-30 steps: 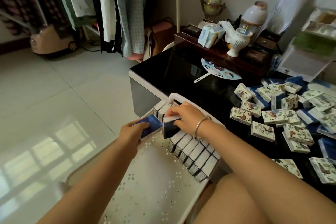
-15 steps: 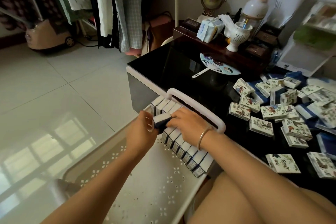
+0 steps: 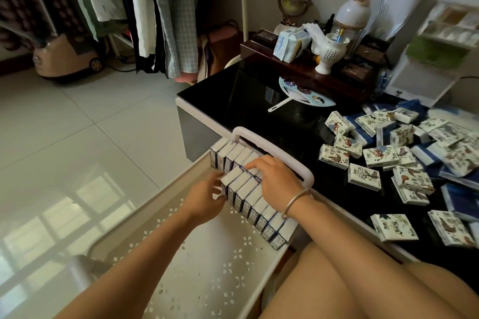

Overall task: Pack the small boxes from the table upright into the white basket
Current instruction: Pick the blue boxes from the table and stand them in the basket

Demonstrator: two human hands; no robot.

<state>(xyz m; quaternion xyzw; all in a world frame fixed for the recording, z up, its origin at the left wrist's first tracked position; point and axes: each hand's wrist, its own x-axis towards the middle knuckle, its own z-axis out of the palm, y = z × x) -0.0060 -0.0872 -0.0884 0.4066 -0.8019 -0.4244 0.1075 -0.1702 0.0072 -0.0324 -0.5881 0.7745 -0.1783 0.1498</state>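
Note:
The white basket [image 3: 207,267] sits in front of me against the black table [image 3: 241,101], its handle [image 3: 272,147] at the far side. A row of small boxes [image 3: 259,212] stands upright along the basket's right wall. One small box [image 3: 233,175] sits slightly raised in that row. My left hand [image 3: 204,197] pinches that box's near end. My right hand [image 3: 274,176] lies on top of the row with fingers spread over the box tops. Several loose boxes [image 3: 363,176] lie flat in a pile on the table to the right.
A round fan [image 3: 303,90] lies on the table beyond the basket. A dark wooden tray with a white cup [image 3: 331,52] and jars stands at the back. Hanging clothes [image 3: 155,8] and a steamer [image 3: 67,57] stand over the tiled floor at left. My legs [image 3: 363,280] are at lower right.
My left hand held a blue-faced box apart from the row; it has come in against the row. The box under my right hand has gone down among the others.

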